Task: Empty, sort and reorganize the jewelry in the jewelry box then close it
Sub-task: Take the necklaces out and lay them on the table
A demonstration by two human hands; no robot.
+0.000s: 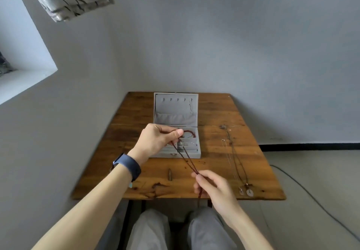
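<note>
Wooden table [214, 171], both hands pinching beaded cord [187, 158]

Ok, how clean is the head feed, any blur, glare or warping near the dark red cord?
Head view: soft daylight, no glare on the brown wooden table; wide-angle warping tilts the walls; the left forearm and table's left edge look smeared; the dark red braided cord held by left hand and right hand reads clearly; the thin necklaces at right are faint.
</note>
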